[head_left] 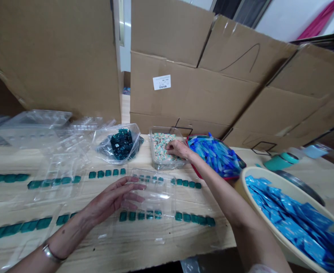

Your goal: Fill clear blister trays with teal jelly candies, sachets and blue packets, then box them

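Note:
My right hand (178, 149) reaches into a clear plastic box (162, 165) heaped with small pale green and orange pieces (160, 143). Its fingers are pinched together at the surface of the heap, and what lies between the fingertips is hidden. My left hand (120, 196) is open, fingers spread, over a clear plastic tray (155, 197) on the table. It appears to touch the tray's left side, wearing a metal bracelet (52, 253) at the wrist. Dark teal, gem-like pieces (140, 215) sit in short rows in the trays.
A bag of teal pieces (121, 144) stands left of the box. To its right is a red tray (193, 167) of blue pieces (216, 155). A cream tub (248, 193) holds blue packets (286, 220). Stacked clear trays (36, 127) lie left, and cardboard (184, 91) walls the back.

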Motion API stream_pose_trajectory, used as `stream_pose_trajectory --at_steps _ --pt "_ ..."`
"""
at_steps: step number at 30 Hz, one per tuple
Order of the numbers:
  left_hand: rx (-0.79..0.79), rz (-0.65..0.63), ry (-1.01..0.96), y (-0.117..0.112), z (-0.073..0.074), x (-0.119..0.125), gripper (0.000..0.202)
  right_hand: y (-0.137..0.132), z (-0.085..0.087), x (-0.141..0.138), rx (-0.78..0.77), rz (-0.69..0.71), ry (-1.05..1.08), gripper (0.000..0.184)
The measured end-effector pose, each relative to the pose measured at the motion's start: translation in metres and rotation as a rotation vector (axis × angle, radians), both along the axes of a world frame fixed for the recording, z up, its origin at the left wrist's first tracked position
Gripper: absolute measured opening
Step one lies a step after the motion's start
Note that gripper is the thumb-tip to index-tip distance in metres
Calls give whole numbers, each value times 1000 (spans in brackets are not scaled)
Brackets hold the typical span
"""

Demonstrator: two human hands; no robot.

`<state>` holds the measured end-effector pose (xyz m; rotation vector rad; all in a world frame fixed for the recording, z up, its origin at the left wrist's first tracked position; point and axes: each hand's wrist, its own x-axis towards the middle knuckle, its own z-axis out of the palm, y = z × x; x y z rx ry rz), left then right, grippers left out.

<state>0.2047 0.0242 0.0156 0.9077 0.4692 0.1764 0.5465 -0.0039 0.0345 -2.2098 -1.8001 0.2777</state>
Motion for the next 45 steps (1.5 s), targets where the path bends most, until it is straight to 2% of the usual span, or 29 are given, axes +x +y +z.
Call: stream_pose_trajectory --at_steps 6,13,19,21,24,30,35,37,42,45 --pt "7 -11 7 -1 2 -1 33 -5 0 -2 33 45 -9 7" --pt "5 -8 -4 0 2 -1 32 -6 -1 1 41 53 86 8" --pt "-6 2 -18 -1 2 -1 33 0 -11 13 14 -118 434 14" --pt "-15 0 -13 -1 2 -1 35 4 -12 15 8 -175 492 16" --pt "-20 0 -5 0 0 -1 35 9 -10 12 -3 -190 411 12" --pt "-13 -6 -19 1 -2 -1 34 12 -4 2 -42 -95 188 7" --pt "-18 -7 -19 1 -2 -1 35 9 -5 -1 36 -86 142 8" --pt "-18 -4 -18 1 -3 -1 35 8 -3 2 75 -112 218 9" --pt "-15 -9 -6 1 -4 0 33 13 11 13 170 -282 666 18" --pt "-10 -15 3 0 -2 0 30 22 12 11 100 -275 679 17"
